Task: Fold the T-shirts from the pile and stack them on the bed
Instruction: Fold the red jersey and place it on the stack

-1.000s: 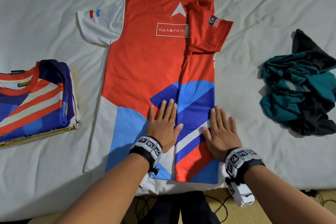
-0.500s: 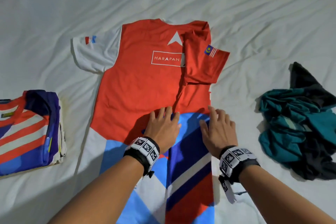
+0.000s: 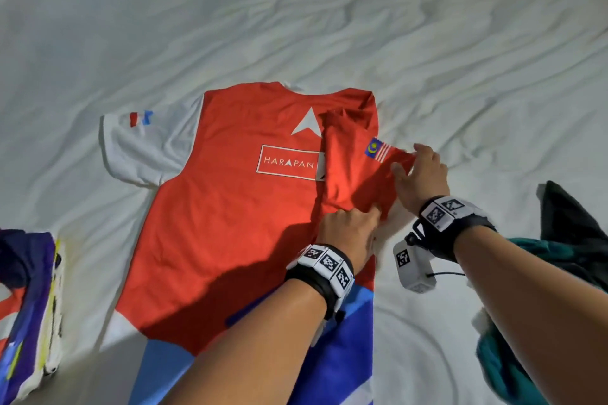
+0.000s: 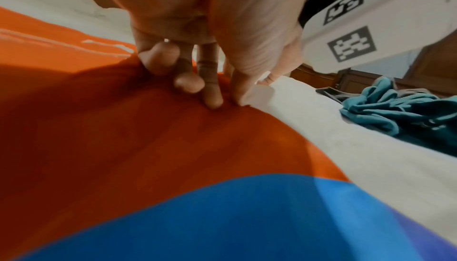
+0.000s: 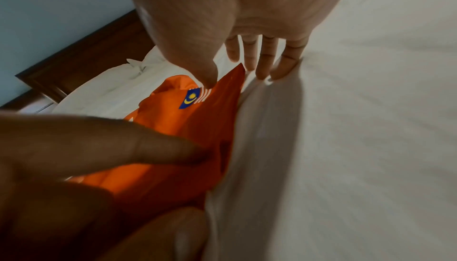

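A red T-shirt with a blue and white hem lies back-up on the white bed. Its right side is folded over the middle, and the flag-marked sleeve sticks out to the right. My left hand pinches the sleeve's lower edge; the right wrist view shows red cloth between its finger and thumb. My right hand is at the sleeve's outer end. Its thumb rests on the cloth beside the flag, and its straight fingers touch the sheet just past the sleeve's corner.
A stack of folded striped T-shirts sits at the left edge. A crumpled teal and dark pile lies at the right, under my right forearm. A wooden headboard and a wall stand beyond the bed.
Both hands have left the blue lower part of the shirt and moved up and right to the folded-out sleeve. The left hand now pinches it. My head has leaned closer.
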`<state>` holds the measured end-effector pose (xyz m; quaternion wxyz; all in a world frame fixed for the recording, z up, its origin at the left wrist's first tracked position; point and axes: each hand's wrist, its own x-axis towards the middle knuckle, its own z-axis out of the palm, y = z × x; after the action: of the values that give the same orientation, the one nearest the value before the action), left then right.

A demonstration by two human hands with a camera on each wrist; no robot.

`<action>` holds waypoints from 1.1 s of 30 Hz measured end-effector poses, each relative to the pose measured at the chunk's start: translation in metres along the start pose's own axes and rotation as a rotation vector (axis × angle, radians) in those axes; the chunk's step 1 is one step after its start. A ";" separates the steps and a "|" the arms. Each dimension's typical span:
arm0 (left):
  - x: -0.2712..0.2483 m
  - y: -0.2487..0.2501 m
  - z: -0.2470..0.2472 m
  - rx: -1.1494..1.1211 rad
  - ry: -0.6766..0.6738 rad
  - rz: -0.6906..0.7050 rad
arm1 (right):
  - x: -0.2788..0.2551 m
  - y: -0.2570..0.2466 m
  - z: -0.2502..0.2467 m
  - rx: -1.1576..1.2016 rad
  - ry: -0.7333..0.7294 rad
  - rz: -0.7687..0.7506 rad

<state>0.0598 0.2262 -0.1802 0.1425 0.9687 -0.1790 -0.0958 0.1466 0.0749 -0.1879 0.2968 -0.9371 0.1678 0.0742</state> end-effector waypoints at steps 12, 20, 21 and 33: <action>-0.035 -0.044 -0.022 -1.035 0.324 -0.489 | -0.037 -0.030 0.005 0.464 0.194 0.161; -0.054 -0.077 -0.027 -1.383 0.303 -0.865 | -0.107 -0.013 0.047 0.583 0.142 0.308; -0.055 -0.080 -0.025 -1.363 0.306 -0.860 | -0.111 -0.011 0.048 0.583 0.132 0.316; -0.069 -0.083 -0.006 -1.094 0.259 -0.797 | -0.142 -0.001 0.046 0.498 0.027 0.327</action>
<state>0.0247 0.3276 -0.1910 0.5852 0.7529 0.2835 -0.1010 0.0129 0.1406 -0.1915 0.4994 -0.7969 0.3335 0.0651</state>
